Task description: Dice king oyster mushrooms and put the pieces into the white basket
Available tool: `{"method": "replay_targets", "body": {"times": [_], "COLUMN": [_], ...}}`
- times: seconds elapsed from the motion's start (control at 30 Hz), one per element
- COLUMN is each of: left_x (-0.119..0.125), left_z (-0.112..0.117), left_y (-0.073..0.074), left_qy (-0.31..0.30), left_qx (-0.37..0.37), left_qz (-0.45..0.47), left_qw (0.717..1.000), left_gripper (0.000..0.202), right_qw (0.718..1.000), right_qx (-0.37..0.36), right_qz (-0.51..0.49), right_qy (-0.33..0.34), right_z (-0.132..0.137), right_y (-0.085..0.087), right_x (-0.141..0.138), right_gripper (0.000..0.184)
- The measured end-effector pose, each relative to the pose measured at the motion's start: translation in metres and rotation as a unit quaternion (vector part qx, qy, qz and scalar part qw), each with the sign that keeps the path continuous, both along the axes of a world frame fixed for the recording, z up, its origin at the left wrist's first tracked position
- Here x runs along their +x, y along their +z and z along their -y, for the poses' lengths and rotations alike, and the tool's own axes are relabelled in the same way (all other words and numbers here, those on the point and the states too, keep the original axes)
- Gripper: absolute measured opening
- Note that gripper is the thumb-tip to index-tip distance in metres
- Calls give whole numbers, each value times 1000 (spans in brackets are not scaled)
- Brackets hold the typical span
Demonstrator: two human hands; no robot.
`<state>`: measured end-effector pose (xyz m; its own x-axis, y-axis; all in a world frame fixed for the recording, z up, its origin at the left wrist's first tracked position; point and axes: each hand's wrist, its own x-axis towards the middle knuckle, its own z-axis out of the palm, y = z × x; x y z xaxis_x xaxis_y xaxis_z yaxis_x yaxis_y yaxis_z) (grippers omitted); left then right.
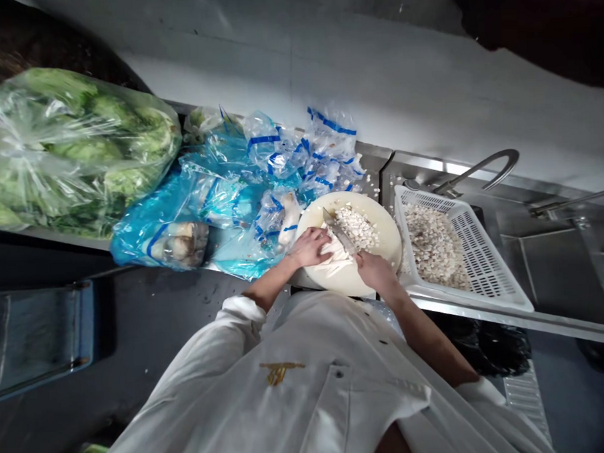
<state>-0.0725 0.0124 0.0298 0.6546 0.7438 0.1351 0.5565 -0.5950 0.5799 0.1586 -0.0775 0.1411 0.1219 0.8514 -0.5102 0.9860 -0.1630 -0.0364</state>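
My right hand (pixel 375 271) is wrapped round the handle of a kitchen knife (pixel 340 231), whose broad blade crosses a round white cutting board (pixel 389 226). My left hand (pixel 311 247) presses down on pale mushroom strips (pixel 337 259), fingers bent beside the blade. Beyond the knife lies a heap of diced mushroom (pixel 357 227). Just left of the board, a whole pale mushroom (pixel 289 217) rests by torn clear wrappers. How the left fingertips meet the strips is partly hidden.
A white slotted basket (pixel 488 262) of diced mushroom stands right of the board, below a curved faucet (pixel 502 161). Blue plastic bags (pixel 214 163) and packed mushrooms (pixel 183 245) lie left. Farther left sits a big clear bag of leafy greens (pixel 88 149).
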Motion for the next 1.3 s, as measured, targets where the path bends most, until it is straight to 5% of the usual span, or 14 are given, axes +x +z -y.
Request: {"method": "replay_targets", "body": {"times": [0.23, 0.4, 0.6, 0.8, 0.93, 1.1, 1.3], "left_x": [-7, -17, -7, -14, -20, -8, -16], "left_z": [5, 4, -24, -26, -10, 4, 3], "left_y": [-4, 0, -11, -11, -3, 0, 0], "left_qy": [5, 15, 168, 8, -8, -49, -44], "left_qx": [6, 18, 2, -32, 5, 36, 52], "left_qz": [5, 20, 32, 62, 54, 4, 8], "left_qw": [1000, 1000, 985, 998, 999, 998, 998], "left_gripper": [42, 44, 42, 38, 42, 44, 45], "right_qw": [1000, 999, 996, 998, 999, 999, 1000], "right_qx": [-22, 27, 86, 60, 32, -30, 0], "right_qz": [-9, -13, -27, -23, -25, -19, -18], "right_qy": [-4, 17, -21, -27, -9, -14, 15], "right_z": [2, 2, 16, 33, 44, 20, 18], "right_y": [-9, 5, 15, 14, 10, -4, 3], "right_x": [-9, 0, 15, 15, 7, -16, -14], "right_gripper": [47, 46, 42, 39, 43, 44, 50]}}
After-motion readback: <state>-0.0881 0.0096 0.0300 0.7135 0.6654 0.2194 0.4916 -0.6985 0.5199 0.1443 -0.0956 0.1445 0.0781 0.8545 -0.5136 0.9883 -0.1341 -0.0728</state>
